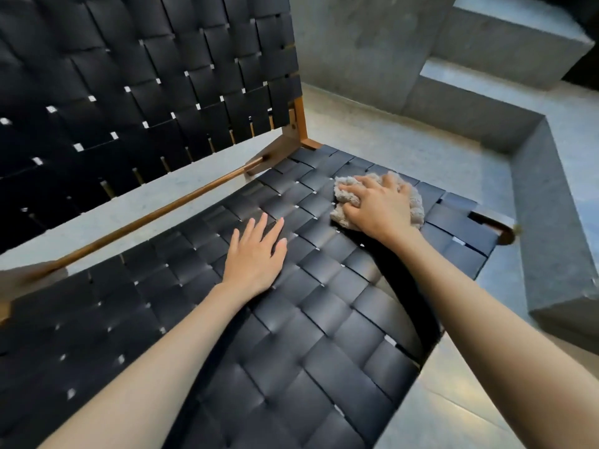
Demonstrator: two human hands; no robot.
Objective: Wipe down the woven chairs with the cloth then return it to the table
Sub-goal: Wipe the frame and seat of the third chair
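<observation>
pressing cloth (340,217) on woven seat (291,319) with right hand (379,205), left hand (254,254) flat beside it.
right hand lies on top of the beige cloth, fingers curled into it, grip grasping the cloth and holding it down on the black seat near the far right corner, close to the wood post (299,124). left hand rests palm down on the seat around mid-width, fingers straight and slightly spread, grip released, holding nothing, apart from the cloth. black woven backrest (146,76) fills the upper left, a wood rail (146,222) crossing the gap between it and the seat. grey floor (389,131) and concrete steps (551,222) lie right of the seat.
</observation>
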